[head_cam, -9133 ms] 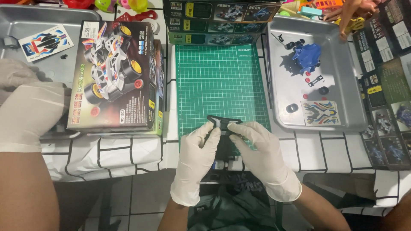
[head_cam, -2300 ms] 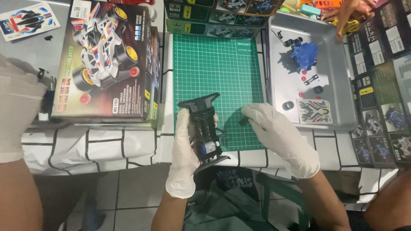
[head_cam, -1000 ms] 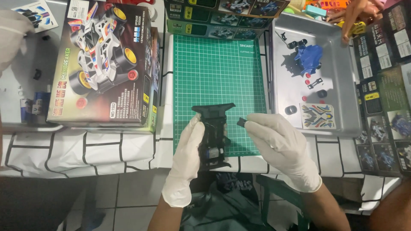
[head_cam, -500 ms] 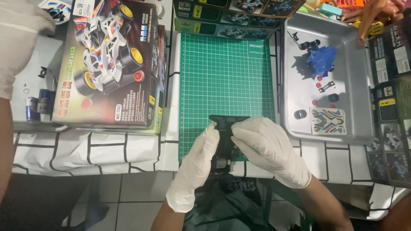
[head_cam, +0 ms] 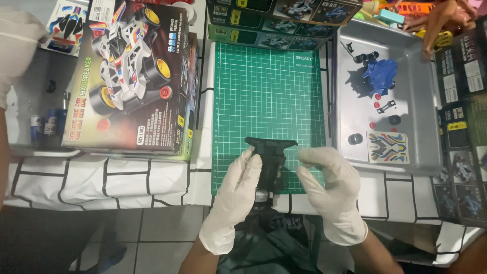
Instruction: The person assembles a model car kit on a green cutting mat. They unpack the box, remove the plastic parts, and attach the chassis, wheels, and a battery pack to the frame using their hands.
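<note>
Gloved hands with black toy-car chassis [head_cam: 268, 162] at near edge of green cutting mat [head_cam: 269, 91].
Left hand [head_cam: 237, 190] is clamped on its side to steady it; right hand [head_cam: 329, 185] hovers beside with fingers apart, holding nothing.

Over the near edge of the green cutting mat [head_cam: 269, 96], the gloved left hand [head_cam: 238, 190] grips a black toy-car chassis [head_cam: 269, 160], and the gloved right hand [head_cam: 329, 185] hovers just beside it, fingers spread. A model-car box [head_cam: 134, 76] lies far left; a grey tray [head_cam: 426, 122] with blue and black parts lies right.
</note>
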